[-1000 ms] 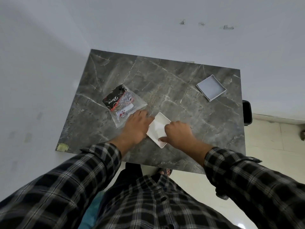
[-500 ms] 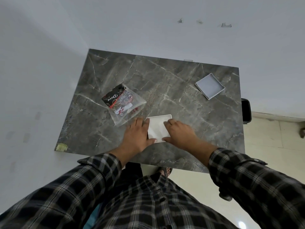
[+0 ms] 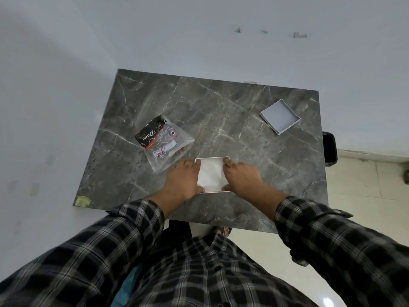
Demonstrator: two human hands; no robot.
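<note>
A shallow white square box (image 3: 211, 173) lies flat near the front edge of the dark marble table (image 3: 221, 111), squared to that edge. My left hand (image 3: 183, 180) grips its left side, fingertips at the far left corner and thumb at the near left corner. On the opposite side my right hand (image 3: 241, 180) holds the box the same way, fingers curled over the far right corner. The box's side walls are hidden under both hands.
A clear plastic bag (image 3: 163, 140) with a black-and-red label and small red pieces lies just left of the box, beside my left fingers. A grey square lid or tray (image 3: 280, 116) sits at the far right. A black object (image 3: 329, 149) stands off the table's right edge.
The white box has turned from a diagonal lie to square with the table edge. Both hands have shifted from on top of it to its left and right sides.
</note>
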